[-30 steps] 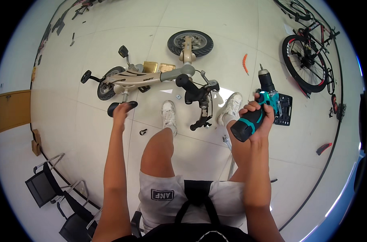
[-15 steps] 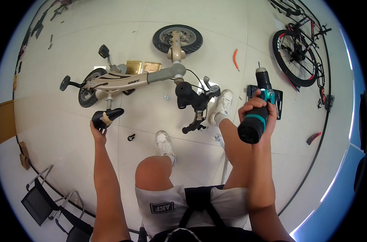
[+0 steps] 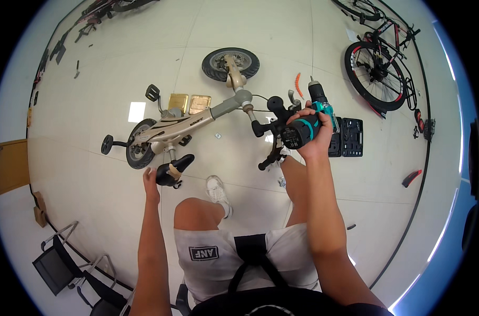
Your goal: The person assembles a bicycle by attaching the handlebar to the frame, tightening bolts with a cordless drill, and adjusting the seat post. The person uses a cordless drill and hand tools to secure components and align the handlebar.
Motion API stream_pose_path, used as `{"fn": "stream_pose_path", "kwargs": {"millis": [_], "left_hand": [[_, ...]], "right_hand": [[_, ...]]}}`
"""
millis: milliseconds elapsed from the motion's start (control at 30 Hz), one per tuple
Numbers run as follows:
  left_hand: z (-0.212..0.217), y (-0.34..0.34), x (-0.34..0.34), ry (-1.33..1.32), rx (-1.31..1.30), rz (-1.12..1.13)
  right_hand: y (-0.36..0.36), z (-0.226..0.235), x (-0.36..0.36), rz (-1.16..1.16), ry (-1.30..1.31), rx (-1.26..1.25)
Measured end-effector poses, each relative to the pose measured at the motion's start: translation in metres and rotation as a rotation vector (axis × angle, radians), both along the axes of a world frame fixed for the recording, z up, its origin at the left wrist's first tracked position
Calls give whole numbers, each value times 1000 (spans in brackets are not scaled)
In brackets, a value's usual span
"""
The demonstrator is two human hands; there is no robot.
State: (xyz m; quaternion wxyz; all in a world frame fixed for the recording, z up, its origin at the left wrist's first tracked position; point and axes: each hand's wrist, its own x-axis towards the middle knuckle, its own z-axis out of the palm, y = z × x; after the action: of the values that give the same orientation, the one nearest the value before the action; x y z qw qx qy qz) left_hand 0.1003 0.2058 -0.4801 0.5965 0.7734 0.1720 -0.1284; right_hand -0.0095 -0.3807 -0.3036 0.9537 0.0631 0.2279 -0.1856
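A small beige bike [image 3: 192, 122] lies on its side across the floor in front of me. At its near left end, my left hand [image 3: 151, 181] grips the rear of the black saddle [image 3: 175, 171], which has a tan patch on it. My right hand [image 3: 318, 134] is wrapped around a teal and black cordless drill [image 3: 318, 100], its bit pointing away from me. The drill is held above the floor, close beside the bike's black handlebar [image 3: 275, 131] and partly covering it. The front wheel [image 3: 230, 64] lies at the far end.
An open black tool case [image 3: 352, 138] lies right of the drill. Two gold trays [image 3: 200, 104] sit behind the frame. Another bike [image 3: 382, 71] lies far right, near an orange curved strip [image 3: 298, 85]. Black chairs [image 3: 57, 266] stand at the near left.
My view has shifted. The saddle and my left hand now appear farther right and lower. My right hand has brought the drill left, over toward the handlebar.
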Motion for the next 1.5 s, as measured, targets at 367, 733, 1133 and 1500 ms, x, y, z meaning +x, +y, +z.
{"fn": "stream_pose_path", "kwargs": {"millis": [367,733,1133,1500], "left_hand": [[-35,-41,-55,292,-106,297],[4,-65,-68,401,-13,155],[161,-123,-28,387,-152,198],[165,-81,35,370,-71,524]], "right_hand": [[-29,3,-33,-44,50,-24],[-10,28,-11,-4,64,-197],[1,32,-13,97,-194,-133],[-2,30,-16,58,-319,-30]]}}
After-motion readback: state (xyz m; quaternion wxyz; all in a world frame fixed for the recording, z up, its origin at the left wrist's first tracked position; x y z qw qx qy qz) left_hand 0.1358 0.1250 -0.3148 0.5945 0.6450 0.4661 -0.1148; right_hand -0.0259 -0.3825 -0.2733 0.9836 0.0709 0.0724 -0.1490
